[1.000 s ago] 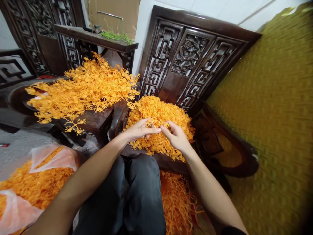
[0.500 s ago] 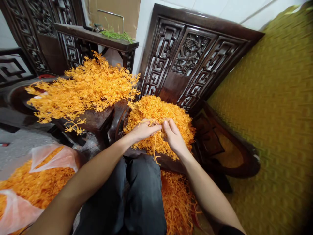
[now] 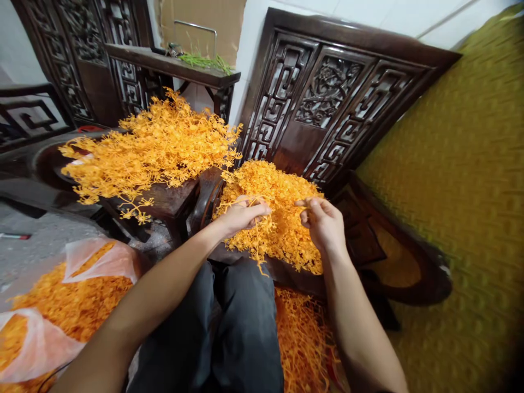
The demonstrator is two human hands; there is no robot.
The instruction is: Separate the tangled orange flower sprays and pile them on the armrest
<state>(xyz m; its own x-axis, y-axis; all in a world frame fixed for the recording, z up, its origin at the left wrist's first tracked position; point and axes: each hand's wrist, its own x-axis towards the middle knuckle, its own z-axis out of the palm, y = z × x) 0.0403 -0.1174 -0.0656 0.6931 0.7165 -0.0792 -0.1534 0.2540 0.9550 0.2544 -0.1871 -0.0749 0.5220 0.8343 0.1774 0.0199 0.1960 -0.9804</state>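
My left hand is closed around a thin orange plastic flower stem, whose lower end hangs below the fingers. My right hand is off to the right, apart from the left one. Its thumb and fingertips are pinched together, and whatever is between them is too small to make out. Under both hands a heap of small orange plastic pieces covers the seat of a dark wooden chair.
Branched orange plastic stems are piled on a dark wooden table at left. A translucent plastic bag of orange pieces stands lower left. More orange stems lie below the seat. A carved chair back rises ahead; woven yellow matting is at right.
My right hand has moved right, away from my left hand, which stays closed on the stem. The whole view has shifted slightly.
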